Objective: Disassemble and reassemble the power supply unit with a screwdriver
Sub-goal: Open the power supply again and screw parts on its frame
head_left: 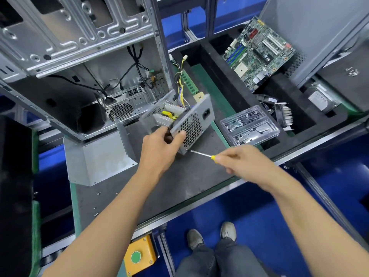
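Dark grey workbench [185, 182] with green edging, blue floor [249, 212] below, yellow button box [139, 254] under bench
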Demonstrator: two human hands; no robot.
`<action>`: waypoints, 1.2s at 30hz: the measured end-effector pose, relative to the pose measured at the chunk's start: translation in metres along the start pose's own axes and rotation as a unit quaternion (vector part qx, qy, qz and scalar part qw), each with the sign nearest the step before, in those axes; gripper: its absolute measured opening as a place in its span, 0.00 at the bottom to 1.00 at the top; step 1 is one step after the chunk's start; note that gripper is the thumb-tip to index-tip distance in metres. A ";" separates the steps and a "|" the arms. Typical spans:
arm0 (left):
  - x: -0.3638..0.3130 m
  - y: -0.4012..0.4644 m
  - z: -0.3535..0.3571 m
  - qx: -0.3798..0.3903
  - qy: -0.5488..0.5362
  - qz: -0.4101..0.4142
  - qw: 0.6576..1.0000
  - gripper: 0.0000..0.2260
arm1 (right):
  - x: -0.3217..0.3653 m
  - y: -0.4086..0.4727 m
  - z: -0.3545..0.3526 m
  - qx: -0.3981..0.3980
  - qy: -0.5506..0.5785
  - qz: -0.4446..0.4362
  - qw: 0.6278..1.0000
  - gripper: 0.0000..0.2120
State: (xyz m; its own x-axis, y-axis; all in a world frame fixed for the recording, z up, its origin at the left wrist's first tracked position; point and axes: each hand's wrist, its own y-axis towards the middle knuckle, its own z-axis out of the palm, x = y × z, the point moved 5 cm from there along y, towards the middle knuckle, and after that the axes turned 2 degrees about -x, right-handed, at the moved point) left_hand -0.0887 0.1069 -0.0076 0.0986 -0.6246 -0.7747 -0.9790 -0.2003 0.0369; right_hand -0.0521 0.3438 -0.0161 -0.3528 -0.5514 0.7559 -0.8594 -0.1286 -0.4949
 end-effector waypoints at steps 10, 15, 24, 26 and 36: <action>-0.009 -0.030 0.012 -0.005 -0.454 -0.303 0.838 0.08 | 0.174 -0.027 -0.065 -0.133 -0.113 -0.346 0.922 0.16; 0.001 -0.035 0.007 0.002 -0.518 -0.348 0.781 0.08 | 0.185 -0.012 -0.026 -0.015 -0.029 -0.345 0.938 0.08; 0.018 -0.027 -0.002 0.026 -0.408 -0.299 0.862 0.19 | 0.180 -0.016 -0.007 -0.100 -0.054 -0.387 0.915 0.14; 0.024 -0.025 -0.012 -0.025 -0.327 -0.265 0.907 0.26 | 0.179 -0.019 -0.004 -0.148 -0.047 -0.404 0.902 0.13; 0.000 -0.009 0.008 0.058 -0.431 -0.292 0.852 0.11 | 0.188 -0.001 -0.003 -0.061 0.181 -0.346 0.919 0.08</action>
State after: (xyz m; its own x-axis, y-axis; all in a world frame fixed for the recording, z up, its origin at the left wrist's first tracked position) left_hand -0.0811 0.1144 -0.0131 0.4571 0.3528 -0.8164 -0.8234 -0.1791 -0.5384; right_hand -0.1186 0.2424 0.1275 0.2117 -0.0591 0.9755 -0.9518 -0.2392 0.1921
